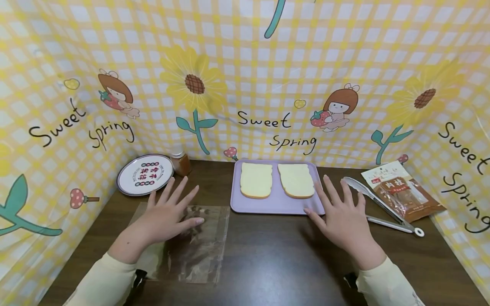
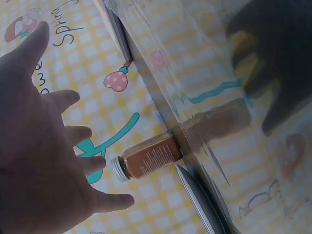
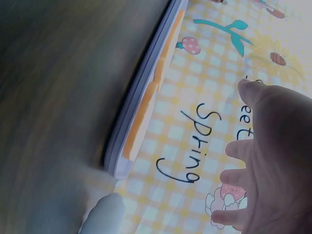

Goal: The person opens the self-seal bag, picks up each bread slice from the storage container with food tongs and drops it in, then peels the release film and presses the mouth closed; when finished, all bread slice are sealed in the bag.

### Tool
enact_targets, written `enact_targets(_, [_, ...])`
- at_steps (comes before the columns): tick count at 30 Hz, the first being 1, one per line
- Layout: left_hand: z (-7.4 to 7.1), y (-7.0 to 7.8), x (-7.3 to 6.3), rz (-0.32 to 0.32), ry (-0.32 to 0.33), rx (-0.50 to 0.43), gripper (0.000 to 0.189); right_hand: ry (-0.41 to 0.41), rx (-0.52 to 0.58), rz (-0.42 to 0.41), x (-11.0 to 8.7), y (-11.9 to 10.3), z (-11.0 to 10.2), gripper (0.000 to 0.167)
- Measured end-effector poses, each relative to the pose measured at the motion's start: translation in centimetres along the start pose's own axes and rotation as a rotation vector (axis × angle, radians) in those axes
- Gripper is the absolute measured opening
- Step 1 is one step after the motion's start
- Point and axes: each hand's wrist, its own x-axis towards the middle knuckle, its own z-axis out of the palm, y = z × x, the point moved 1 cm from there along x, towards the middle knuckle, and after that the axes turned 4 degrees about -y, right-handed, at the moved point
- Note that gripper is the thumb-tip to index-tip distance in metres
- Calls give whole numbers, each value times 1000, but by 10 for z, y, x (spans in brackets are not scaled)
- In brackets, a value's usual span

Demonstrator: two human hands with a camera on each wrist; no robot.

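My left hand [image 1: 164, 219] is spread with straight fingers above a clear plastic bag [image 1: 203, 255] that lies flat on the table; it holds nothing. My right hand [image 1: 342, 219], also spread, hovers by the right front corner of a lilac tray [image 1: 245, 206], its palm facing down. Two bread slices [image 1: 256, 180] [image 1: 295, 180] lie side by side on the tray. In the left wrist view the left hand [image 2: 53, 146] is near a jar of reddish-brown powder [image 2: 153, 155]. The right wrist view has the right hand [image 3: 282, 161] with nothing in its fingers.
A white plate with red lettering [image 1: 132, 176] stands at the back left beside the powder jar [image 1: 180, 163]. Metal tongs [image 1: 383, 204] lie right of the tray, next to a brown food packet [image 1: 407, 195]. A yellow checked cloth [image 1: 245, 85] encloses the back and sides.
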Motion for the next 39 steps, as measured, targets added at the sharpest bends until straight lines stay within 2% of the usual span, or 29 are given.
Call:
enact_targets(6, [-3, -5, -7, 23, -49, 22, 90, -4, 35, -30, 6, -13, -4, 81])
enact_targets(14, [1, -7, -13, 76, -137, -25, 89, -46, 141, -129, 15, -47, -18, 70])
enact_targets(17, [1, -7, -15, 90, -174, -53, 90, -22, 175, -193, 18, -63, -19, 69])
enact_targets(22, [4, -8, -18, 95, -228, -74, 90, 84, 203, -355, 20, -92, -14, 64])
enact_targets(25, [6, -8, -19, 86, -252, -78, 90, 92, 245, -437, 19, -109, -8, 55])
enact_targets(27, [6, -7, -19, 82, -258, -82, 90, 26, 333, -467, 19, -120, -5, 46])
enact_targets(31, [6, -8, -19, 67, -261, -81, 92, -241, 651, -463, 19, -145, -2, 30])
enact_targets(35, [8, -9, -18, 41, -278, -82, 94, -503, 991, -372, 19, -171, 6, 27])
enact_targets(39, [10, -9, -17, 31, -291, -83, 96, -707, 1352, -205, 19, -193, 15, 41])
